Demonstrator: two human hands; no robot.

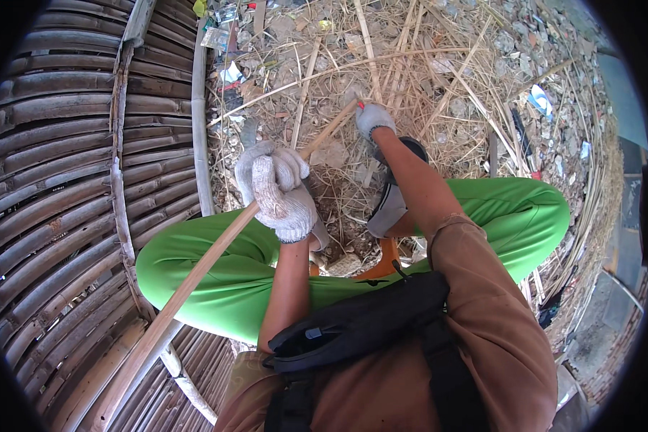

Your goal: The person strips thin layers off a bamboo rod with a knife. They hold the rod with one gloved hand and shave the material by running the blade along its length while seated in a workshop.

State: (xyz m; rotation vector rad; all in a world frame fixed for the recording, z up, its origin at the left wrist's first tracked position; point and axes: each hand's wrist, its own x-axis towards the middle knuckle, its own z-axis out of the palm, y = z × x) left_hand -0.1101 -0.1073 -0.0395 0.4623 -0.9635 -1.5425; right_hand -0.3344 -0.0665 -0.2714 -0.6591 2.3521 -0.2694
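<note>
A long, flat bamboo strip (216, 248) runs slantwise from the lower left, over my left thigh, up toward the middle of the ground. My left hand (277, 186), in a whitish knit glove, is wrapped round it partway along. Farther off, my right hand (376, 119), also gloved, is closed where the strip's far end meets it. A small red piece shows at the fingers there. Whether that hand grips the strip itself or a small tool is hidden.
A bamboo-slat wall or platform (65, 151) stands close on the left. Straw, shavings and thin strips (403, 65) litter the ground ahead. A dark tool with a red end (523, 140) lies to the right. My green-trousered legs (504, 209) are bent outward; a black bag (367, 313) crosses my waist.
</note>
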